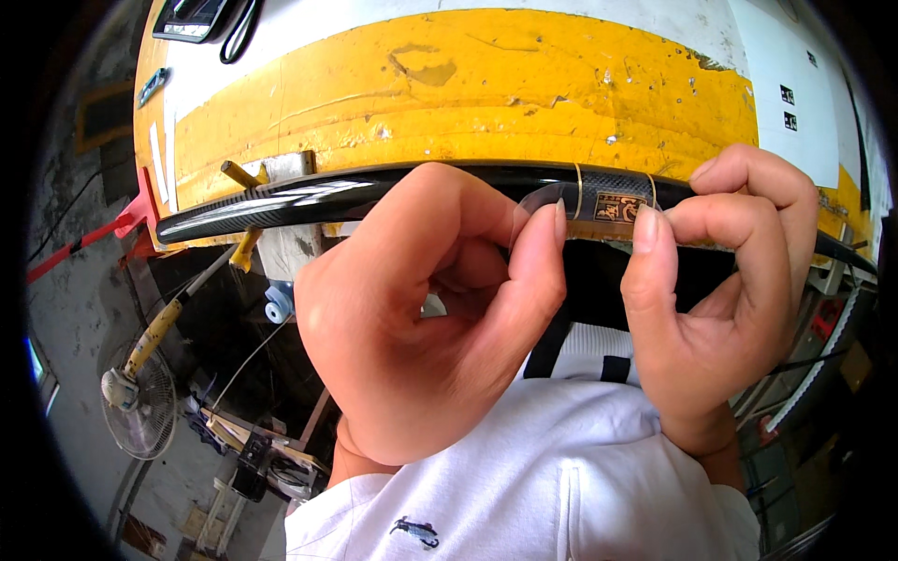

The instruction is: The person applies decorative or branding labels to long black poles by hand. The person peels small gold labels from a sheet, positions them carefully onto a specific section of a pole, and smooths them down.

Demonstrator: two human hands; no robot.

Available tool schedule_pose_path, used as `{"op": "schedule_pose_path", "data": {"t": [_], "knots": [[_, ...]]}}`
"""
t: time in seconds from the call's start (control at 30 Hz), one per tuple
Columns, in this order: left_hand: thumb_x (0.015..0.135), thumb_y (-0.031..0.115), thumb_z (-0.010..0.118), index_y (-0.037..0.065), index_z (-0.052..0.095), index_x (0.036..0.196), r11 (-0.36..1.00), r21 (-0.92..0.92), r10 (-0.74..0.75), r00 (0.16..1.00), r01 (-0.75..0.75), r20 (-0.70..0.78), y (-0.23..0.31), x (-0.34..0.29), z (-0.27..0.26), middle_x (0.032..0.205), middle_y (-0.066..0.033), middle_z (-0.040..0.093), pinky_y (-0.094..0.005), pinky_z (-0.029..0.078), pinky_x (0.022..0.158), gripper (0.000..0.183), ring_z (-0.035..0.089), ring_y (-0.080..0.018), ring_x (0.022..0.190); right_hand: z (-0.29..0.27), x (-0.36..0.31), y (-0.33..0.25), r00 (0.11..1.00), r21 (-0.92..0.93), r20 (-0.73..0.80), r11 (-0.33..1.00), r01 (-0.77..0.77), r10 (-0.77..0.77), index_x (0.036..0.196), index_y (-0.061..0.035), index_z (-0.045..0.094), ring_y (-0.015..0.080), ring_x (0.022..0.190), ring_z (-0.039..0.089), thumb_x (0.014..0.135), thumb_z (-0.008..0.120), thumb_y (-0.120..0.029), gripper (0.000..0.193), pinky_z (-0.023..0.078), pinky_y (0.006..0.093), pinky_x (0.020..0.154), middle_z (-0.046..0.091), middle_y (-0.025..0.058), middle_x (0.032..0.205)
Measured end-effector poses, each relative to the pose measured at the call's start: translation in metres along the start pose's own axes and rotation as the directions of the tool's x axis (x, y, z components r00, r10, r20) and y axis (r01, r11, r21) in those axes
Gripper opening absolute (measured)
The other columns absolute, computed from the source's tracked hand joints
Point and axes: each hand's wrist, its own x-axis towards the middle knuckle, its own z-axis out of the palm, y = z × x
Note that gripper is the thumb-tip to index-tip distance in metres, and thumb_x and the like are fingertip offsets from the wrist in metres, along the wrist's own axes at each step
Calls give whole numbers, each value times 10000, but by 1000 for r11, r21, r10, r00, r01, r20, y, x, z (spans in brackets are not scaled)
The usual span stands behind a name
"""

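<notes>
A long glossy black rod (318, 198) crosses in front of me, with a carbon-like weave at its left end. Two thin gold rings circle it on the right, and a gold decal (617, 208) sits between them. My left hand (430, 309) is closed, thumb and forefinger pinching a small piece of clear film (543, 196) against or just over the rod, left of the decal. My right hand (730, 271) is closed around the rod at the decal's right edge, its thumb tip touching there. Whether it also grips film is unclear.
Behind the rod lies a worn yellow and white tabletop (486, 75). A yellow-pegged support (245, 220) bears the rod at the left. A phone-like device (192, 19) lies at the far left, white paper (781, 75) at the far right. A fan (140, 402) stands lower left.
</notes>
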Motion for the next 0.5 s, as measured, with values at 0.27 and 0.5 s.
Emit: {"op": "schedule_pose_path", "data": {"t": [0.27, 0.5], "knots": [[809, 40, 750, 29, 560, 743, 1000, 1, -7, 1000, 7, 10, -1, 0, -1, 640, 15, 580, -146, 338, 464, 202, 482, -17, 502, 1, -2, 2, 1000, 13, -5, 1000, -10, 10, 822, -35, 545, 193, 901, 510, 731, 669, 51, 176, 418, 285, 787, 514, 129, 995], [820, 58, 749, 32, 560, 743, 1000, -17, -9, 1000, 9, -6, -2, -1, 0, 628, 15, 579, -145, 331, 455, 205, 477, -14, 495, -2, -2, 3, 999, 18, 29, 999, -30, 29, 823, -34, 543, 190, 906, 505, 740, 659, 48, 165, 415, 273, 783, 511, 126, 1002]]}}
